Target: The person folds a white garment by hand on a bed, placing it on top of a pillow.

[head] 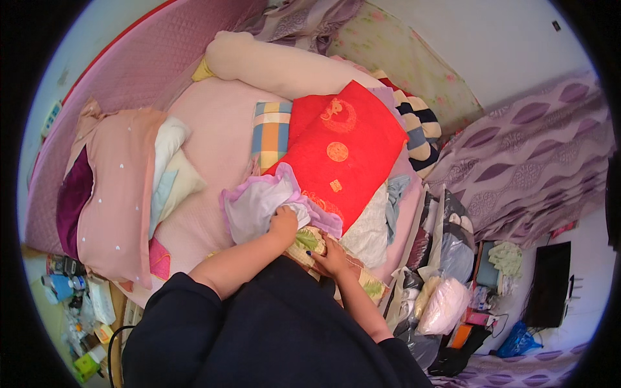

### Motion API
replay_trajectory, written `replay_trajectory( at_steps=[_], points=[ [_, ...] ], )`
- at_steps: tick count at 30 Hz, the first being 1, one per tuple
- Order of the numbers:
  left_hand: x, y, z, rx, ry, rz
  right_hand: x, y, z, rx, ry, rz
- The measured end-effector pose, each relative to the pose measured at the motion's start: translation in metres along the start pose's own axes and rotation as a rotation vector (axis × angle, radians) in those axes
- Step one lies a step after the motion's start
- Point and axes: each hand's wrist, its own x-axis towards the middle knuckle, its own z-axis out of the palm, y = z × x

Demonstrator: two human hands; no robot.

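Observation:
My left hand (284, 225) grips a bunched part of a white cloth with a lilac ruffled edge (257, 208), seemingly a pillowcase. Just to the right, my right hand (331, 256) lies with fingers spread on a cream fabric piece with a green leaf print (371, 286), which rests against my body. Beyond both hands is a red pillow or cushion cover (359, 140) with gold patterns, partly over a plaid cloth (271, 128). White textured fabric (368, 233) lies to the right of the red piece.
A pink sheet (208, 116) covers the bed. Stacked pillows under a pink cover (119, 189) stand at left, and a long cream bolster (291, 65) lies across the far side. Packed clear bags (444, 305) are at right. A cluttered surface with a white box (101, 300) is at lower left.

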Motion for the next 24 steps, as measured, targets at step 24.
replay_trajectory(
  at_steps=[24],
  points=[
    [-0.028,0.038,-0.173,-0.723,0.618,0.448,0.018,-0.092,-0.068,1.434,0.279,0.108]
  ],
)
